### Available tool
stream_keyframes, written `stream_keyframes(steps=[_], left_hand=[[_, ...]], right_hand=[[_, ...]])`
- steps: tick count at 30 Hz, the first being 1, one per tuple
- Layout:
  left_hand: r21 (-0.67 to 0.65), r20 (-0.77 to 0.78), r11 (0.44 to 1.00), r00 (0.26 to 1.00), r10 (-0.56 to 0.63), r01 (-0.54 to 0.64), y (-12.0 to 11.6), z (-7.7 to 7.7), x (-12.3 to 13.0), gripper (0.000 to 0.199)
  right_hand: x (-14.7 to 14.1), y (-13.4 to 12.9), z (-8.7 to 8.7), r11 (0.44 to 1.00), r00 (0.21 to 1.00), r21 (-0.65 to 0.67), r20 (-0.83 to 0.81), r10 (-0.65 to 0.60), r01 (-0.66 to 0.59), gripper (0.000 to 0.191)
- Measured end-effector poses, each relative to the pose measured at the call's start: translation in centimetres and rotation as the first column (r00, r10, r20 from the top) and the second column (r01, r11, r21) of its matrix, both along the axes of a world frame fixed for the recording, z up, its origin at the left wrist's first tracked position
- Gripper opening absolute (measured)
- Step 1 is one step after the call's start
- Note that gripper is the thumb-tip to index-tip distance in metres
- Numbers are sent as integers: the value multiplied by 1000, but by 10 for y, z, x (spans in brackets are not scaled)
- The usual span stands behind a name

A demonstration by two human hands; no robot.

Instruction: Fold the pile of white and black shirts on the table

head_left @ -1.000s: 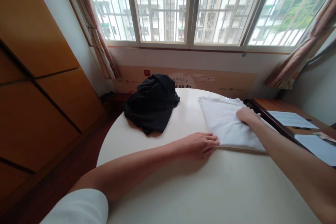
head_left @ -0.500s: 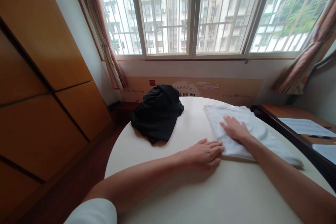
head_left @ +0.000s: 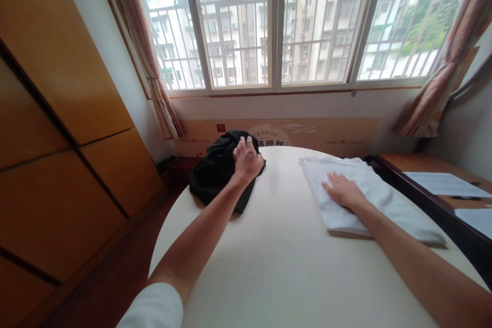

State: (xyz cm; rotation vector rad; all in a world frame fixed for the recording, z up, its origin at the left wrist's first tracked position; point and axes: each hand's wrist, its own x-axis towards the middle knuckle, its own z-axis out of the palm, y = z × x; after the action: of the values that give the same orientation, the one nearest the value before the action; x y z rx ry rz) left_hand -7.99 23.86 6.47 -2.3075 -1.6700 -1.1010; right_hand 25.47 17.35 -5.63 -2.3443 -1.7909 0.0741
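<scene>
A heap of black cloth (head_left: 215, 169), perhaps a garment, lies crumpled at the far left of the round white table (head_left: 292, 277). My left hand (head_left: 247, 160) is over its right side, fingers apart and slightly bent; whether the fingertips touch the fabric I cannot tell. White folded cloth (head_left: 388, 200) is spread in a flat stack on the table's right side. On its left part rests my right hand (head_left: 343, 189), palm down with the fingers stretched out.
A wooden desk (head_left: 400, 162) with paper sheets (head_left: 442, 183) and a pen (head_left: 471, 198) adjoins the table on the right. Wooden cabinets (head_left: 77, 205) stand at the left. Beyond the table are a printed cardboard panel (head_left: 342, 136) and a barred window (head_left: 274, 25).
My left hand has left the edge of the white cloth and moved far and to the left, over the black cloth. My right hand stays on the white cloth. The view has shifted slightly.
</scene>
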Motion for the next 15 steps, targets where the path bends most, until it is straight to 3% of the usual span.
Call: stream_keyframes(steps=[2,3,5,7,9,12,15], left_hand=[[-51,85,990,987,136,-132,27,8,-23,59],[-92,100,985,983,154,-144,36,7,-34,50],[-146,84,983,989,122,-109,44,2,-50,27],[-122,83,991,994,74,-64,44,-2,-57,18],[-66,115,997,992,41,-34,40,2,-55,19],[2,234,997,969,-80,82,31,21,-39,15],[-34,416,958,876,-246,285,12,35,-9,11]], right_hand=[[0,0,1,1000,1000,6,-7,1,-1,71],[0,0,1,1000,1000,9,-13,1,0,70],[0,1,0,1000,1000,20,-30,1,0,70],[0,1,0,999,998,36,-55,1,1,69],[0,2,0,998,996,61,-89,-4,10,69],[-3,3,4,990,989,131,-140,-40,59,70],[-11,1,14,947,965,303,-260,-26,107,71]])
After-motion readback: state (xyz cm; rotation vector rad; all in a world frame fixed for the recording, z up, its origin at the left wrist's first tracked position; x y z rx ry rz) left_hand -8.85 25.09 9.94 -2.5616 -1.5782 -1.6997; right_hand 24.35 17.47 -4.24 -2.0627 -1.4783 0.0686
